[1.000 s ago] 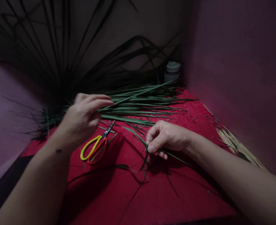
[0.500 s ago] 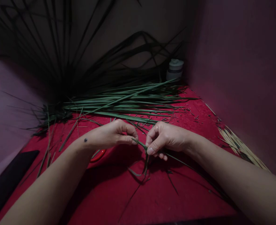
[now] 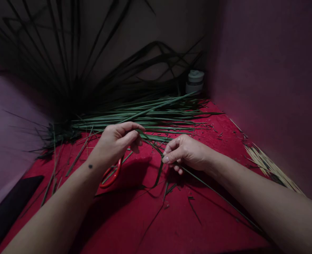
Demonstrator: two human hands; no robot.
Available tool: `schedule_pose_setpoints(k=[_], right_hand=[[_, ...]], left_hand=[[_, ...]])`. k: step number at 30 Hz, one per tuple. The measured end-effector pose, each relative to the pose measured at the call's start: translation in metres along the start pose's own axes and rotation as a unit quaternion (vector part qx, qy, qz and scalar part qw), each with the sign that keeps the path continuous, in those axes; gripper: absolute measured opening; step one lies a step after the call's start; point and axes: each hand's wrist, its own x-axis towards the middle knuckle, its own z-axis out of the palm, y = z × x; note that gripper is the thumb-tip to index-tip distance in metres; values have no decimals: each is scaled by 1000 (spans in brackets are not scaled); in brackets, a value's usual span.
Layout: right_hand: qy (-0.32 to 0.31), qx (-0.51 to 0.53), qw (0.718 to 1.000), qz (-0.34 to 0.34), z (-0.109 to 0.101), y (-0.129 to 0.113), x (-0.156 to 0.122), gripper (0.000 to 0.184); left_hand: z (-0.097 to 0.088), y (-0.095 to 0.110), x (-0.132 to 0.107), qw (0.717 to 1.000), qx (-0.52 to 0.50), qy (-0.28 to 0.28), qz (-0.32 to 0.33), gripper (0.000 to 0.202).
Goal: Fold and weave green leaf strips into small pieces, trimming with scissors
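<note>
Between my hands runs a thin green leaf strip (image 3: 153,144), pulled out at a slant. My left hand (image 3: 120,139) pinches its upper end between thumb and fingers. My right hand (image 3: 184,153) grips the folded part of the strip between thumb and forefinger. One dark tail of the leaf hangs below the right fingertips, and a long thin stalk (image 3: 214,190) runs from that hand down to the lower right. Under my left wrist lies a pair of scissors with red handles (image 3: 111,176), partly hidden by the hand.
Long green leaves (image 3: 135,118) lie piled across the back of the red cloth (image 3: 198,225). A white lidded container (image 3: 195,82) stands behind them. Pale thin sticks (image 3: 272,169) lie at the right, a black flat object (image 3: 15,208) at the left. Leaf scraps are scattered about.
My left hand has moved up and left, drawing the leaf strip out longer between the hands. My right hand keeps its pinch, shifted slightly left. More of the red scissor handles shows.
</note>
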Motion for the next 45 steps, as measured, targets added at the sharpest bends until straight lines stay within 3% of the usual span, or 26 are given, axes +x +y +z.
schedule_pose_setpoints(k=[5, 11, 13, 17, 24, 29, 36, 39, 45], right_hand=[[36, 6, 999, -13, -3, -1, 3, 15], [43, 20, 999, -19, -6, 1, 4, 16], [43, 20, 999, -24, -7, 1, 4, 15], [33, 20, 999, -21, -8, 1, 3, 16], [-47, 5, 999, 10, -6, 4, 2, 15], [-57, 2, 998, 8, -5, 6, 3, 17], [-55, -5, 998, 4, -5, 4, 3, 13], [-60, -1, 998, 6, -6, 5, 4, 13], [-65, 24, 998, -4, -6, 8, 6, 12]], left_hand=[[-21, -4, 5, 997, -70, 9, -41, 18], [-35, -6, 5, 963, -207, -116, -128, 24], [-37, -6, 6, 948, -257, -130, -134, 26], [-39, -6, 4, 930, -306, -146, -144, 11], [-18, -7, 2, 939, -282, -139, -137, 8], [3, -14, 4, 934, -302, -150, -120, 16], [22, -29, 7, 882, -363, -256, -159, 37], [25, -31, 6, 856, -380, -296, -186, 35], [29, -29, 3, 867, -388, -257, -180, 26]])
